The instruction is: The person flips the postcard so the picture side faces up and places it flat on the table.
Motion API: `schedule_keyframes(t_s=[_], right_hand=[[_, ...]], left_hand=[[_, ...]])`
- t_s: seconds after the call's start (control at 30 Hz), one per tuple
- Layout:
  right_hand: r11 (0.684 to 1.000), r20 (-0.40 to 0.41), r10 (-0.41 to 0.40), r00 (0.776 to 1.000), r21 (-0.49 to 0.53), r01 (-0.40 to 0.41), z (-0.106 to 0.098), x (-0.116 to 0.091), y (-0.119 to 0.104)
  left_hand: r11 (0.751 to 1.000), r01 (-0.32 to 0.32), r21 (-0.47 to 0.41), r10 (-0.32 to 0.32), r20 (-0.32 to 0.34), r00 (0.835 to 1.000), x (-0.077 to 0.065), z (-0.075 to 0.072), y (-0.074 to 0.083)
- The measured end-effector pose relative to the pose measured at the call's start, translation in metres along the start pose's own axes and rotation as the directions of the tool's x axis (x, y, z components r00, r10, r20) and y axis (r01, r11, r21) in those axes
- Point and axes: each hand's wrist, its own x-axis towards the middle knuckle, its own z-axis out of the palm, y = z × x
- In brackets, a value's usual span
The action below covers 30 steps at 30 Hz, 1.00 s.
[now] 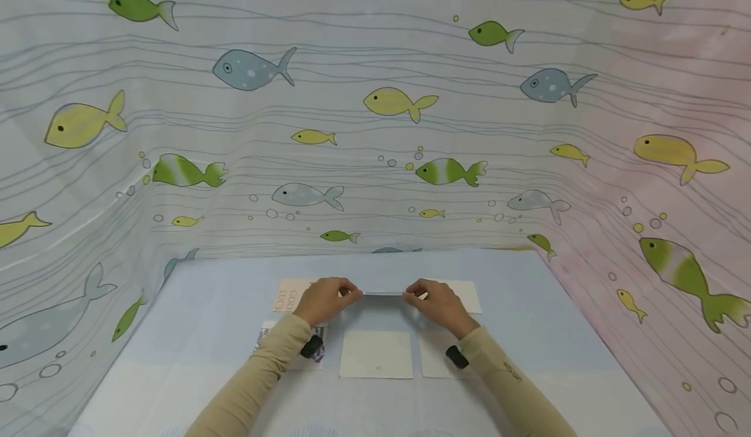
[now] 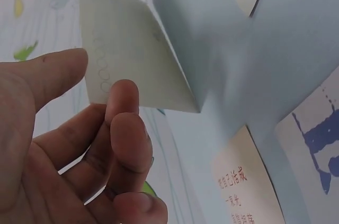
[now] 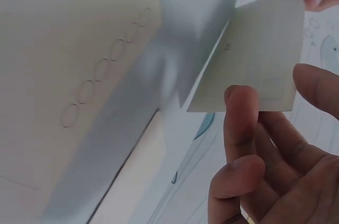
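Between both hands a pale card (image 1: 383, 293) is raised above the table, seen almost edge-on from the head. My left hand (image 1: 328, 299) pinches its left end, and my right hand (image 1: 437, 303) pinches the opposite end. In the left wrist view, a row of small printed circles runs along one edge of the card (image 2: 127, 49). The right wrist view shows a small mark near the far edge of the card's face (image 3: 254, 54). Thumb and fingertips lie at its corners in both wrist views.
Several cards lie on the pale blue cloth: a GOOD LUCK card (image 1: 287, 295), a purple-printed card (image 1: 319, 352) partly under the left forearm, a cream card (image 1: 377, 355), and two pale cards (image 1: 469, 297) on the right. A fish-patterned curtain (image 1: 375, 163) surrounds the table.
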Motion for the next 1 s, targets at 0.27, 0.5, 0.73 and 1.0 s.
schedule_keyframes(t_s=[0.27,0.5,0.73,1.0], right_hand=[[0.999,0.039,0.002,0.999,-0.049,0.0,0.007,-0.004,0.005],[0.998,0.078,0.01,0.997,-0.065,-0.005,0.009,-0.007,0.006],[0.995,0.11,0.013,0.994,-0.104,-0.002,0.015,-0.008,0.01],[0.992,0.129,0.011,0.992,-0.126,0.005,0.018,-0.008,0.009]], left_hand=[[0.999,-0.018,0.046,0.016,0.051,0.999,-0.005,0.004,0.003],[0.998,-0.002,0.069,-0.004,0.089,0.996,-0.009,0.007,0.005],[0.997,0.017,0.081,-0.028,0.133,0.991,-0.01,0.01,0.005],[0.997,0.025,0.078,-0.038,0.172,0.984,-0.011,0.013,0.003]])
